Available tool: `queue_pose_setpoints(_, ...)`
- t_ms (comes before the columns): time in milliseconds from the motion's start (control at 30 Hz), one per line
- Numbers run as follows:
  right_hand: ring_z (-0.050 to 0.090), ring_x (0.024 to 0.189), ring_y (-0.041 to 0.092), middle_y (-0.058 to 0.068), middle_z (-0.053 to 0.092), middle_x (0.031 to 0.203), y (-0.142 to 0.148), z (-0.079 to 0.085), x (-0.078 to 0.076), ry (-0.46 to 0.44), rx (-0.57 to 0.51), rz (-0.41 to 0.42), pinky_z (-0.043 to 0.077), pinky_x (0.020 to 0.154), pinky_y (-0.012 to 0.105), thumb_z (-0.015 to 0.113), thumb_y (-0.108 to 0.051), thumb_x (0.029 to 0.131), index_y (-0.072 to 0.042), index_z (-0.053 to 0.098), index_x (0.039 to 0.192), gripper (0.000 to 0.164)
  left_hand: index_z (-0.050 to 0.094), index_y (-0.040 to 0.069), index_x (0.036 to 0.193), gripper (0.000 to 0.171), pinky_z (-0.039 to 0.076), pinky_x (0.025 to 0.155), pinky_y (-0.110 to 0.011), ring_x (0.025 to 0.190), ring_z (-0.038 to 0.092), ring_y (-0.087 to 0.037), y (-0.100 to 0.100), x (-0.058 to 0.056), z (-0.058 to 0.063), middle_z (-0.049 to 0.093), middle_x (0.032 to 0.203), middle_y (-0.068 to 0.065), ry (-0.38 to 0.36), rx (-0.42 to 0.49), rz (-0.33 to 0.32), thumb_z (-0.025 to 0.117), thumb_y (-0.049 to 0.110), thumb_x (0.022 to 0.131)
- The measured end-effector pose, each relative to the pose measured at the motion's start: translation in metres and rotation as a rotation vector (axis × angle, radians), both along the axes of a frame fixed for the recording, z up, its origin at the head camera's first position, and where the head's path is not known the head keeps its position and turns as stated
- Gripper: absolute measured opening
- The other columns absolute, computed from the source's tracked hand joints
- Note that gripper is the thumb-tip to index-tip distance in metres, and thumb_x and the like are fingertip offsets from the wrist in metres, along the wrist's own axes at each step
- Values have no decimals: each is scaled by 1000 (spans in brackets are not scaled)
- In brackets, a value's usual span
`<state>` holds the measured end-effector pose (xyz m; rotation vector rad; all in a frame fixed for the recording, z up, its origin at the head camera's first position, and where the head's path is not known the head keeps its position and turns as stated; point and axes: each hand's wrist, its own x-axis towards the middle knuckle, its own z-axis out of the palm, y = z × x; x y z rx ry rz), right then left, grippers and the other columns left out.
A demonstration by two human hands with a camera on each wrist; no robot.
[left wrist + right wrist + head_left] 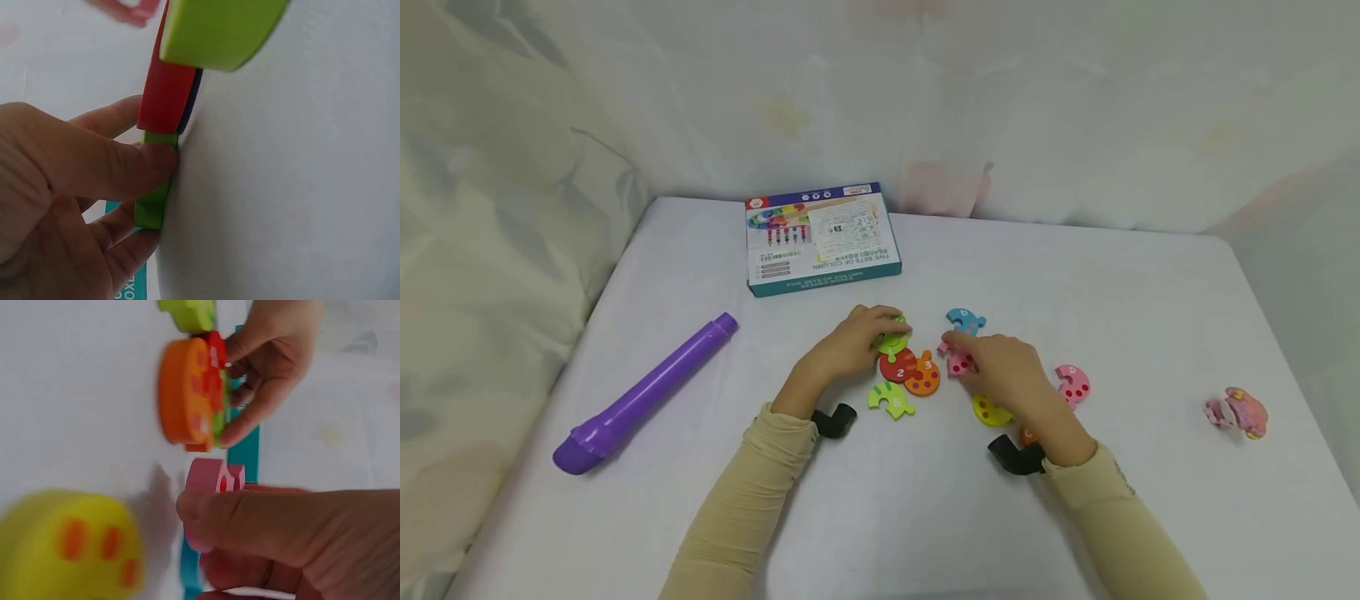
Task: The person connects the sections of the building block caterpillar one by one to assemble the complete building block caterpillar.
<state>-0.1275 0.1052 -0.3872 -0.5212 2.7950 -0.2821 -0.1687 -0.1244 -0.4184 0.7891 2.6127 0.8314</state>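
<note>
My left hand (848, 343) grips the green smiling-face puzzle piece (153, 209) between thumb and fingers. A red piece marked 2 (895, 368) adjoins it, followed by an orange dotted piece marked 3 (928, 380). Just below them lies a green striped piece marked 5 (887, 397). Between thumb and fingers, my right hand (1011, 372) pinches a pink puzzle piece with red dots (206, 475), a short way right of the orange one. Beyond that hand is a blue piece (964, 318); a yellow dotted piece (991, 412) lies under its wrist side.
Another pink dotted piece (1074, 384) lies right of my right hand, and an orange piece (1027, 436) is partly hidden by the wrist. A picture box (823, 237) stands at the back. Far left lies a purple tube (647, 392); far right, a small pink toy (1246, 413).
</note>
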Motion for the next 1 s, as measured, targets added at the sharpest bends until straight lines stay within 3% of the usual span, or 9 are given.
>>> queue_pose_setpoints(100,59,85,23,6,65,106,-5,4,-6,105,8,93,51,64,35,72,-24,79,-24,55,128,52,61,17,123,47,37,98,-36,117,39,-25,0,0,0,45,135,-6,3,3,1,56,-7,82)
queue_pose_setpoints(267,49,65,17,3,53,81,-15,3,-14,188,74,231,43,50,25,69,-15,81,-26,61,121,42,61,17,123,48,37,99,-37,117,39,-25,0,0,-1,46,135,-6,-10,7,3,56,-7,82)
queue_pose_setpoints(400,45,64,16,1,48,77,-22,2,-18,176,126,250,43,51,25,70,-15,81,-28,62,120,42,61,18,123,47,37,99,-36,117,39,-24,0,0,-1,46,134,-5,-6,2,5,56,-6,83)
queue_pose_setpoints(533,51,74,20,3,54,85,-28,2,-19,144,185,265,50,63,34,73,-17,78,-29,61,121,46,61,17,123,46,36,100,-36,117,39,-24,0,-1,0,46,134,-5,-1,3,5,57,-5,83)
queue_pose_setpoints(700,55,88,22,6,59,96,-29,0,-18,112,231,282,50,75,39,74,-21,76,-28,59,124,51,61,18,123,46,36,100,-36,117,39,-24,0,-1,0,46,134,-4,-5,-3,2,57,-5,83)
queue_pose_setpoints(867,56,91,24,8,59,101,-26,0,-14,121,195,245,51,76,39,73,-19,78,-27,51,132,58,61,18,123,45,36,99,-36,116,39,-24,0,-2,0,46,134,-5,-4,-5,1,57,-4,84)
queue_pose_setpoints(1000,54,86,20,6,56,99,-30,-3,1,196,9,260,52,69,31,75,-17,76,-20,54,130,57,61,17,123,46,36,99,-36,117,39,-24,0,-1,0,47,134,-5,4,-7,4,56,-5,84)
